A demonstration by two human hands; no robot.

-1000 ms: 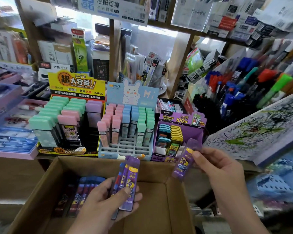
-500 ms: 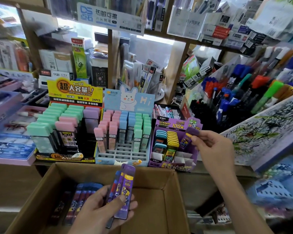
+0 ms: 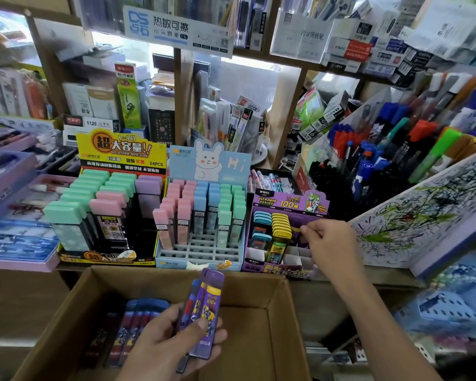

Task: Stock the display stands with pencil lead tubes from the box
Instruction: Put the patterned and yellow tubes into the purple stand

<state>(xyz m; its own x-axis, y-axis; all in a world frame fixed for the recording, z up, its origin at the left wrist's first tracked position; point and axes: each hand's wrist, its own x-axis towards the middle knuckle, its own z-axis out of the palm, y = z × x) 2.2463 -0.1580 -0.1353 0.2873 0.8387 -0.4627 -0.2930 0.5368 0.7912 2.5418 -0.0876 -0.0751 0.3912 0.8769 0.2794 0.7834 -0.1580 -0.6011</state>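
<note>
My left hand (image 3: pixel 171 342) grips a small stack of purple lead tubes (image 3: pixel 206 312) above the open cardboard box (image 3: pixel 267 325), thumb pressed on the top one. More purple tubes (image 3: pixel 132 325) lie in the box's left part. My right hand (image 3: pixel 330 243) reaches into the purple display stand (image 3: pixel 283 265) and pinches a purple tube (image 3: pixel 300 235) that is mostly down in a slot, just right of the yellow-capped tubes (image 3: pixel 280 225). Blue-capped tubes (image 3: pixel 261 218) fill the stand's left column. Several white slots at the stand's front hold nothing.
A blue rabbit stand (image 3: pixel 204 251) with pastel tubes and a yellow stand (image 3: pixel 105 254) with green and pink tubes sit to the left. Pens fill a rack (image 3: pixel 396 149) at the right, above a slanted scribble board (image 3: pixel 423 215). Shelves of stationery rise behind.
My right hand carried one purple tube from above the box up to the purple stand and lowered it into a slot. My left hand kept its stack, drifting slightly.
</note>
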